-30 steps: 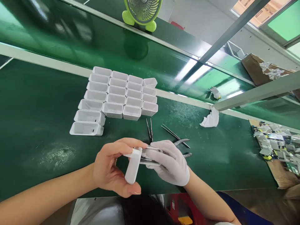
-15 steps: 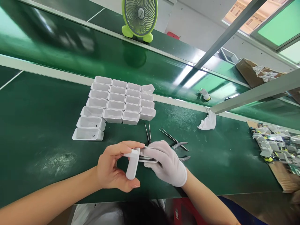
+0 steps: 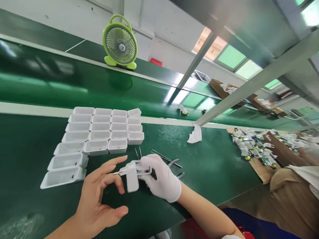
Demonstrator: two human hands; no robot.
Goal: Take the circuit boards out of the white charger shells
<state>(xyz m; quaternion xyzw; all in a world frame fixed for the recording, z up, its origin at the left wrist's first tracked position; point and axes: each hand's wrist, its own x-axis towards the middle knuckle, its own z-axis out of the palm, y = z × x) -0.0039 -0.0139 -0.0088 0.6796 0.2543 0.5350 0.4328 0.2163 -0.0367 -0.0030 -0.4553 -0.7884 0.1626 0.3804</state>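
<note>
My right hand (image 3: 163,179), in a white glove, is closed on a white plastic plug casing (image 3: 132,179). The casing has an open frame on its right, and thin metal prongs point left from it. Bare and spread, my left hand (image 3: 98,196) is just left of the casing; a finger overlaps the prongs, and I cannot tell whether it touches them. Behind the right hand lie tweezers (image 3: 138,153), a second thin metal pair of tweezers (image 3: 165,157) and pliers with grey handles (image 3: 173,162), partly hidden by the glove.
Rows of white open plastic cases (image 3: 96,146) stand on the green table (image 3: 206,172) at left. A crumpled white cloth (image 3: 195,134) lies by the post. Circuit parts (image 3: 249,146) pile on cardboard at right, near another person's arm (image 3: 294,186). A green fan (image 3: 121,46) stands behind.
My left hand has let go of the white casing and spread its fingers. The right hand keeps hold of it. The view has turned right, so the scene sits further left and lower.
</note>
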